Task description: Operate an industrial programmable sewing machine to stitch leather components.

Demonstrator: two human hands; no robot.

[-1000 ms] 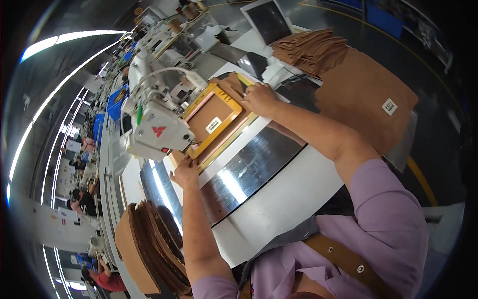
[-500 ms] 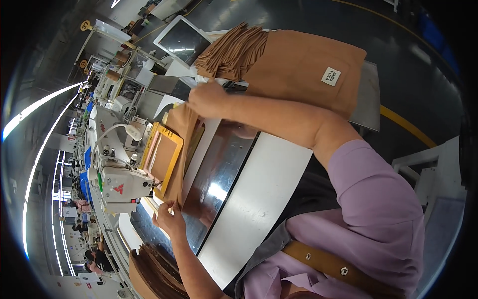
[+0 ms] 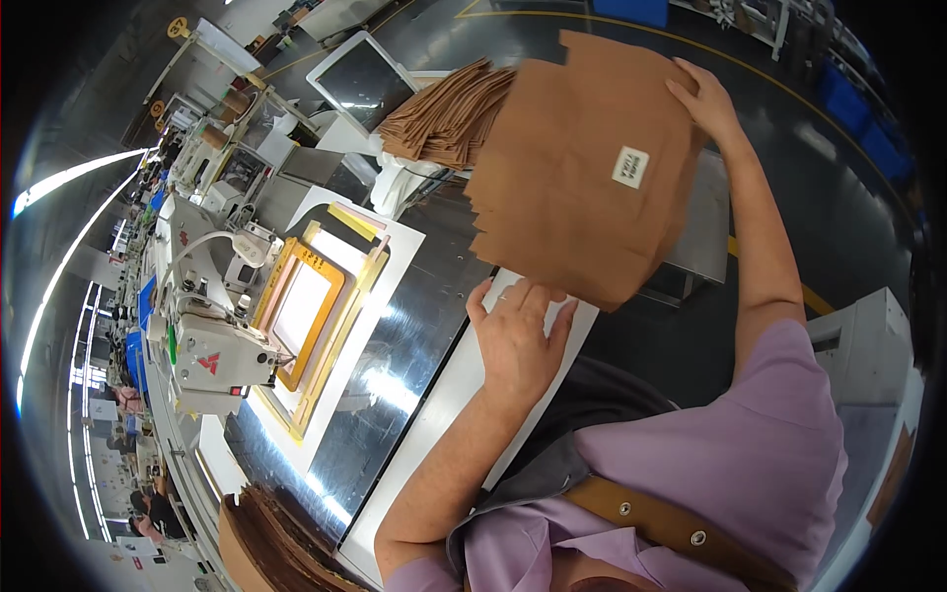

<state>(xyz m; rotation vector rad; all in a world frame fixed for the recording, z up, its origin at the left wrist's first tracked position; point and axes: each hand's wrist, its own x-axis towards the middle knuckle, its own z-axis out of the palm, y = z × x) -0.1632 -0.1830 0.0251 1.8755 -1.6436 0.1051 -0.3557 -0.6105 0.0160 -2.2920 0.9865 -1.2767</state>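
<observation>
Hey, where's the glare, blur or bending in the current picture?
Glare streaks the shiny grey metal plate in the head view; same view, the long white ceiling light strip burns out and bows; also there, the large flat brown fabric-like panel looks slightly soft, perhaps from motion; head-view corners go black.

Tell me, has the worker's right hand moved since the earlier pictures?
Yes: judged against the sewing machine, the right hand has moved right, farther away, and is now at the upper right edge of the brown piece.
</observation>
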